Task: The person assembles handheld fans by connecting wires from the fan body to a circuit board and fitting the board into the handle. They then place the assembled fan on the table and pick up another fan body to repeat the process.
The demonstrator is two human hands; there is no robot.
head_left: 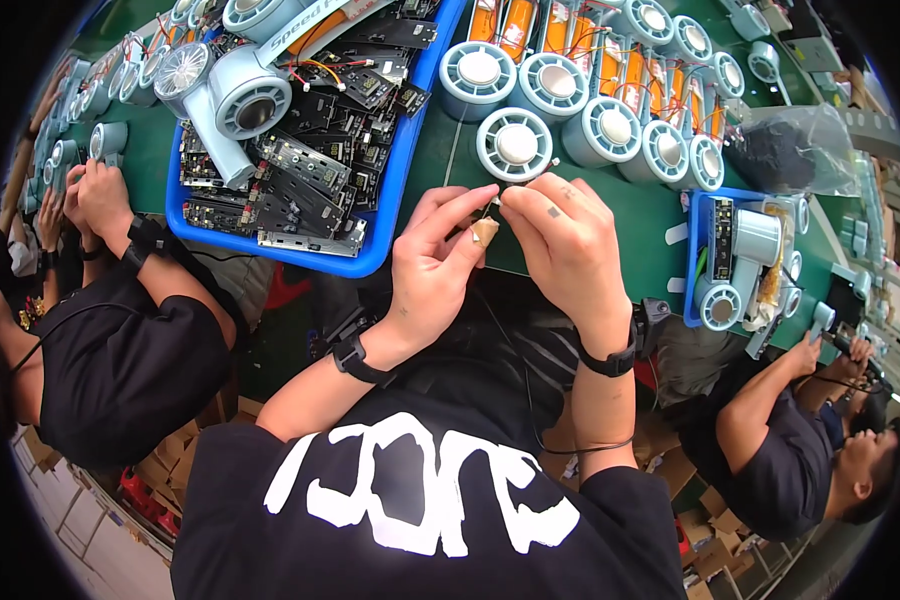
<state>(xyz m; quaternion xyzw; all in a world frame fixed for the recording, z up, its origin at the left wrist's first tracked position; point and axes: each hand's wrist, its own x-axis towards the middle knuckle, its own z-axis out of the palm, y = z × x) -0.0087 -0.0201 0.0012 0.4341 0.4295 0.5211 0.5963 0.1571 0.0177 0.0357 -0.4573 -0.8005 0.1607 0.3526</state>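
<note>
My left hand [432, 262] and my right hand [566, 240] meet fingertip to fingertip in front of the green bench's near edge. Both are closed in a pinch on a thin dark wire with a small white end [496, 200]; the fingers hide most of it. A tan wrap [484, 232] covers a fingertip of my left hand. Just beyond my fingers stands a light-blue round fan housing [515, 146] with a white centre. A small white connector [556, 161] shows beside that housing, above my right hand.
To the left a blue tray [375, 250] holds many black circuit boards, with light-blue fan units on top. Rows of fan housings with orange battery cells [632, 80] fill the far bench. At right lie a smaller blue bin [692, 270] and a plastic bag [795, 150]. Co-workers sit on both sides.
</note>
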